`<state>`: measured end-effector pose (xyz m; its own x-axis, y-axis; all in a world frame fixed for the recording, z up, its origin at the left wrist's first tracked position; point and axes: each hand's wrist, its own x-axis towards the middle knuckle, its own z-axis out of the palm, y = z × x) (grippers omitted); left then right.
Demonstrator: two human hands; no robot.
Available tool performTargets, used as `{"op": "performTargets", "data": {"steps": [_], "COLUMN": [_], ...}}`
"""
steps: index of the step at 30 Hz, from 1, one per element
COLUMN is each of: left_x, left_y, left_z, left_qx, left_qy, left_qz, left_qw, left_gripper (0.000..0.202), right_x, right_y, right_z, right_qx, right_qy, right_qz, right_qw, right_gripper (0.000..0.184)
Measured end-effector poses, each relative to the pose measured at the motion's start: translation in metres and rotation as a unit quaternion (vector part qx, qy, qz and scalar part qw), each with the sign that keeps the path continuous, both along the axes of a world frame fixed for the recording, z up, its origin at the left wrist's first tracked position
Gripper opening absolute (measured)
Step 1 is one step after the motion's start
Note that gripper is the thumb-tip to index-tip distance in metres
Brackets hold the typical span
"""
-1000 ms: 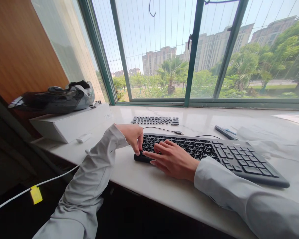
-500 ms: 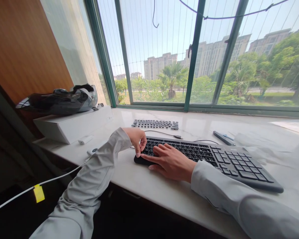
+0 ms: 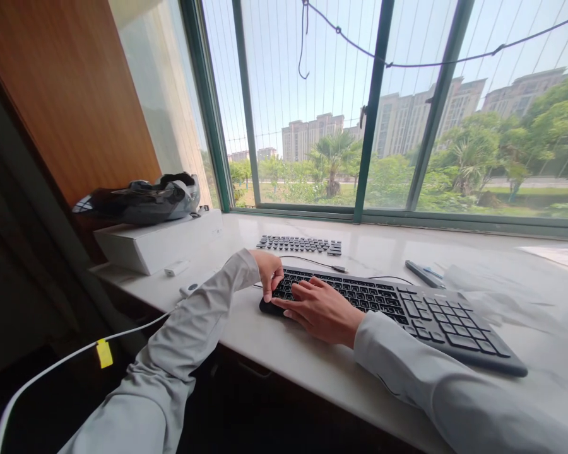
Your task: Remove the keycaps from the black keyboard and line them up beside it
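Note:
A black keyboard lies at a slant on the counter. Many keys in its main block lack caps, while the number pad has its caps. My left hand bends down over the keyboard's left end, fingers curled in and thumb pointing down. Whatever its fingertips hold, if anything, is hidden. My right hand rests across the left part of the keyboard. Its index finger stretches to the left end near my left thumb, and the other fingers lie apart on the bare keys. Behind the keyboard, loose keycaps stand in rows.
A black cable with a plug lies behind the keyboard. A dark pen-like tool and clear plastic are at the right. On the left, a white box carries a black bagged item. A white cable hangs off the counter edge.
The camera view has shifted slightly, so the scene sits lower and the left side further right. Both hands keep nearly the same pose at the keyboard's left end.

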<state>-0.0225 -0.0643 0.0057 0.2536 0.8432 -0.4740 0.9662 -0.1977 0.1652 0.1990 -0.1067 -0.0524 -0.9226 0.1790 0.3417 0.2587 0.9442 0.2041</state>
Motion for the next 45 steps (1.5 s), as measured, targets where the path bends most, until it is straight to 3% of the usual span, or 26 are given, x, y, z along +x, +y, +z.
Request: {"op": "performTargets", "data": {"steps": [6,11,14,18,20,24,28,32,38,45], "left_x": [-0.008,-0.027,-0.036,-0.046,-0.051,-0.059,-0.058,-0.054,-0.057,-0.052], "left_y": [0.002,0.010,0.018,0.028,0.032,0.036,0.038,0.038,0.041,0.042], "left_z": [-0.007,-0.012,-0.010,-0.013,-0.017,-0.025,-0.028,-0.029,-0.030,-0.031], "left_qx": [-0.006,-0.043,0.089,0.342,0.386,0.403,0.399,0.399,0.407,0.437], "left_qy": [-0.031,-0.172,-0.203,-0.090,-0.058,-0.024,-0.009,-0.002,0.017,0.055], "left_qz": [-0.013,-0.043,-0.044,0.053,0.100,0.148,0.159,0.158,0.176,0.208], "left_qw": [0.999,0.983,0.974,0.934,0.915,0.903,0.903,0.903,0.896,0.873], "left_gripper": [0.045,0.050,0.047,0.036,0.031,0.025,0.026,0.030,0.033,0.036], "right_x": [-0.001,0.001,0.002,0.002,0.002,0.008,0.040,0.101,0.184,0.197], "right_y": [0.000,-0.001,-0.004,-0.008,-0.007,0.002,0.022,0.048,0.085,0.092], "right_z": [-0.002,-0.002,-0.001,0.000,0.003,0.017,0.034,0.043,0.031,0.019], "right_qx": [-0.006,0.004,0.013,0.025,0.031,0.038,0.052,0.071,0.103,0.093], "right_qy": [0.013,0.020,0.026,0.042,0.048,0.057,0.054,0.019,0.008,-0.041], "right_qz": [0.004,0.009,0.001,-0.034,-0.061,-0.129,-0.201,-0.285,-0.452,-0.463], "right_qw": [1.000,1.000,1.000,0.998,0.997,0.989,0.977,0.956,0.886,0.881], "right_gripper": [0.040,0.041,0.043,0.042,0.040,0.035,0.038,0.036,0.037,0.044]}}
